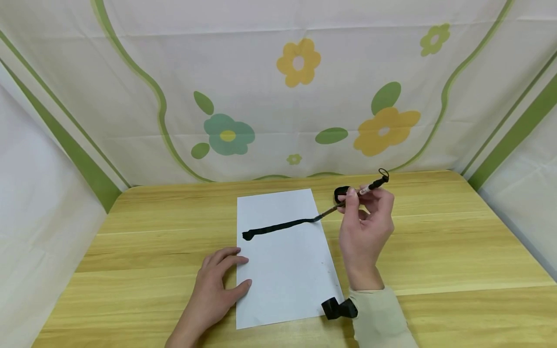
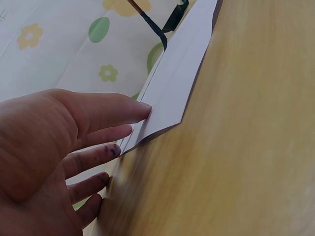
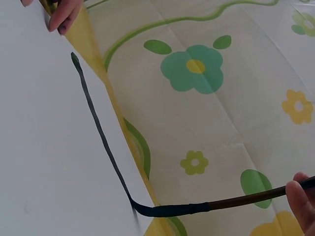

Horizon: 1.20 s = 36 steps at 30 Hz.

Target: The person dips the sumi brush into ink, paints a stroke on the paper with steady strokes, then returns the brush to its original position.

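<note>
A white sheet of paper (image 1: 283, 275) lies on the wooden table with one long black ink stroke (image 1: 278, 227) across its upper part. My right hand (image 1: 365, 232) pinches a writing brush (image 1: 330, 210) by its shaft, and the brush's dark, bent tip touches the paper at the stroke's right end. In the right wrist view the brush hair (image 3: 167, 210) bends against the sheet. My left hand (image 1: 219, 280) rests at the paper's left edge, fingers spread and fingertips on the sheet. Dark smudges show on one finger (image 2: 112, 150) in the left wrist view.
Behind the right hand sits a small black ink dish (image 1: 341, 194), partly hidden. A black wrist camera (image 1: 339, 308) on the right sleeve overlaps the paper's lower right corner. A flowered white cloth (image 1: 270, 106) hangs behind the wooden table (image 1: 457, 241).
</note>
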Available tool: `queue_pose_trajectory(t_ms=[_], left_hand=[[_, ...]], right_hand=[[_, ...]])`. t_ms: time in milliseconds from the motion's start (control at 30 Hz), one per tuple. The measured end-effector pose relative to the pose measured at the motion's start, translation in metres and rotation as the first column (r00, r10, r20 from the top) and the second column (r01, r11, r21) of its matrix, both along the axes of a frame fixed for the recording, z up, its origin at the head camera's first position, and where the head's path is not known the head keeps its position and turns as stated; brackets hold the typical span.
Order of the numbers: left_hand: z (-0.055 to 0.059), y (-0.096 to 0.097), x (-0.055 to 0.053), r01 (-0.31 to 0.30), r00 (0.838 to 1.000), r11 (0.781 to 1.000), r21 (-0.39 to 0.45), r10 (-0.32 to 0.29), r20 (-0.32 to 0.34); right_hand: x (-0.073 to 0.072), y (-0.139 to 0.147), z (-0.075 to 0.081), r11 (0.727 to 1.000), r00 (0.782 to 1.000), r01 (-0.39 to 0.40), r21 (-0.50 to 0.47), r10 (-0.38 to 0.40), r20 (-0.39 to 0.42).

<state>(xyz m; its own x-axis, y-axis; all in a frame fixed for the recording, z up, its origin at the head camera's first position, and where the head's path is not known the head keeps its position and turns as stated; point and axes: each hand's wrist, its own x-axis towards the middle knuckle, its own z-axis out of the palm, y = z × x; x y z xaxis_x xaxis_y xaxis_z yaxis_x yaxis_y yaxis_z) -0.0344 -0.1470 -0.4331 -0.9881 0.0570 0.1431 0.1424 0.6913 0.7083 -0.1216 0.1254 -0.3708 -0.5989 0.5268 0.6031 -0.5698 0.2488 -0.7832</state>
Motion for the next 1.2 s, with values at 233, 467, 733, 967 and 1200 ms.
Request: queue_pose_trajectory(t_ms=[233,467,733,967,1200], left_hand=[[-0.0003,0.0012,0.0,-0.003,1.0,1.0,-0.007,0.003,0.0],[0.0002,0.0012,-0.0001,-0.002,1.0,1.0,-0.004,0.002,0.006],[-0.0011,0.0014,-0.0004,0.0,1.0,1.0,-0.006,0.0,-0.018],[-0.0018,0.0008,-0.0002,0.001,1.0,1.0,-0.003,-0.001,-0.016],[-0.0019,0.0007,-0.0005,0.002,1.0,1.0,-0.006,-0.002,-0.022]], right_hand=[[0.0005,0.0026,0.0009,1.0,1.0,0.005,0.01,-0.005,0.004],[0.0003,0.0044,0.0016,1.0,1.0,0.011,0.002,-0.011,0.006],[0.0007,0.0064,0.0015,1.0,1.0,0.015,0.011,-0.015,-0.001],[0.0009,0.0072,0.0015,1.0,1.0,0.02,0.016,-0.02,-0.008],[0.0003,0.0081,0.0019,1.0,1.0,0.026,0.014,-0.026,-0.013]])
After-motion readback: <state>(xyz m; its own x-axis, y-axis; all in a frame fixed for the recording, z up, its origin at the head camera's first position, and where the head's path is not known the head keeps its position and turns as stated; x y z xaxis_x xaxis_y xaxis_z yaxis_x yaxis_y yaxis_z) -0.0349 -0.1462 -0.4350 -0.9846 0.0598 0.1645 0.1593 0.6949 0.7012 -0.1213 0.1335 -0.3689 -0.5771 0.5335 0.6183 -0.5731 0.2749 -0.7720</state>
